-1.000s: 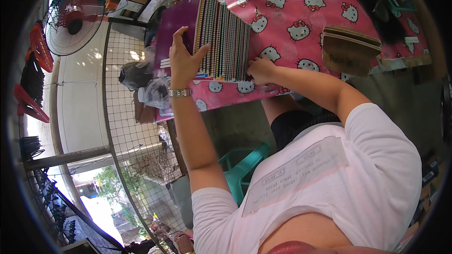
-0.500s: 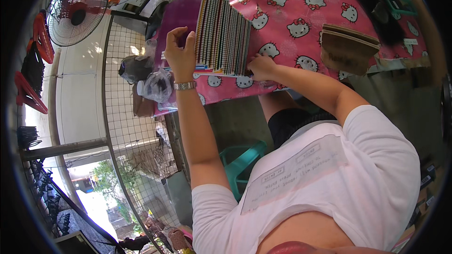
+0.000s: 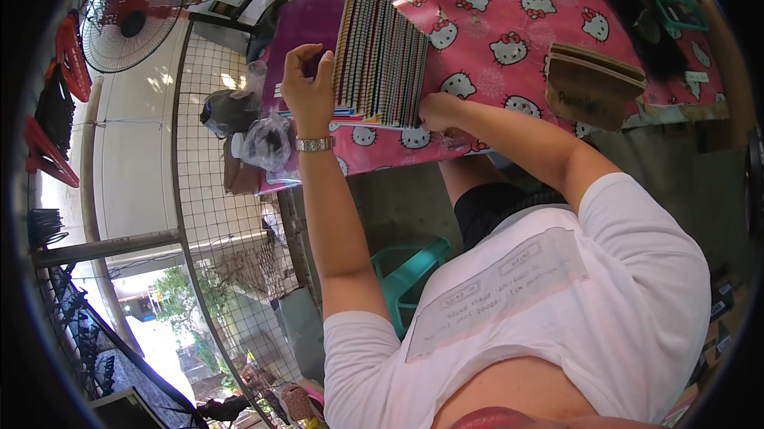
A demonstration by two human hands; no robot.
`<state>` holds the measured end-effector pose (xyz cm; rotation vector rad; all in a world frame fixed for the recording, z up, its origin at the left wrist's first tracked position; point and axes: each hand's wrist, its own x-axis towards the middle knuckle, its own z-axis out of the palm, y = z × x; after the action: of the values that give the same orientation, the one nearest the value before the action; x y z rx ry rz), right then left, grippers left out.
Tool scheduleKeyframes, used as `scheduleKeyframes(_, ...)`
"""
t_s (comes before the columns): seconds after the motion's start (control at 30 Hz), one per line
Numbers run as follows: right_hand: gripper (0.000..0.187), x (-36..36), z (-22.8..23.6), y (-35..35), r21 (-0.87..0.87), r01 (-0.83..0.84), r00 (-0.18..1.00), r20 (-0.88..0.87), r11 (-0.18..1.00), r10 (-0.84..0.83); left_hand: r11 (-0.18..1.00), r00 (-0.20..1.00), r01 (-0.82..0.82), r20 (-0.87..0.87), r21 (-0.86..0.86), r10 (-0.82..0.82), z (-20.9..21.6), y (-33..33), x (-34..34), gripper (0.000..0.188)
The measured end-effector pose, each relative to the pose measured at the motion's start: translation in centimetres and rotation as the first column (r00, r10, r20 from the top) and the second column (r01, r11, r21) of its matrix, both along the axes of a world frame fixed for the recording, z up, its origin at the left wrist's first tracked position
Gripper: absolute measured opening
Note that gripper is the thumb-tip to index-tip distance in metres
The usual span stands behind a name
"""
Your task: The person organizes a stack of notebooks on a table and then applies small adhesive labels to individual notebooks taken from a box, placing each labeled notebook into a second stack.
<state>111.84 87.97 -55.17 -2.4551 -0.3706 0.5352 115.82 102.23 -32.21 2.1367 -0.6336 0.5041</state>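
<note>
My left hand [image 3: 309, 88], a watch [image 3: 315, 144] on its wrist, rests with fingers curled loosely against the left end of a row of spiral-bound notebooks [image 3: 380, 53], thumb and fingertips touching the purple cover [image 3: 306, 23] that lies flat beside them. My right hand [image 3: 436, 111] presses the row's right end near the surface's near edge, fingers bent under; whether it grips anything I cannot tell. The notebooks stand fanned on their edges between my two hands, on a surface [image 3: 517, 23] covered in pink cartoon-cat cloth. To the right, well apart, a brown cardboard piece [image 3: 590, 85] sits with bare cloth between it and the row. Just left of my left hand the surface ends; plastic bags [image 3: 267, 141] hang there against a wire grid panel [image 3: 215, 214]. Farther left stands a red fan [image 3: 131, 15]. A teal stool [image 3: 407, 266] stands below the surface edge.
</note>
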Motion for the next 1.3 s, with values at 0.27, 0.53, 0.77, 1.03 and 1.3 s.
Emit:
scheduleKeyframes(0.27,0.036,1.1,-0.3,-1.4,-0.208,-0.070,0.943,0.304,0.976,0.133,0.959,0.916,-0.157,0.327,-0.237,0.230,-1.1,0.9,-0.7,0.031)
scheduleKeyframes(0.53,0.066,0.9,1.7,-0.1,0.832,0.551,0.811,-0.513,0.072,-0.280,0.724,0.720,-0.603,-0.620,-0.336,0.312,-25.1,9.9,-4.5,0.055)
scheduleKeyframes(0.77,0.095,1.7,-0.4,3.6,0.755,0.599,0.749,-0.646,-0.266,-0.146,0.903,0.783,-0.386,-0.452,0.186,0.428,-30.5,9.4,-3.7,0.057)
scheduleKeyframes(1.03,0.088,10.4,1.6,4.3,0.768,0.603,0.774,-0.629,-0.219,-0.072,0.851,0.787,-0.413,-0.343,0.325,0.513,-29.6,9.6,1.8,0.049)
scheduleKeyframes(1.3,0.081,23.4,1.5,7.0,0.785,0.606,0.788,-0.614,-0.124,-0.040,0.798,0.767,-0.355,-0.337,0.487,0.546,-29.0,12.2,13.5,0.043)
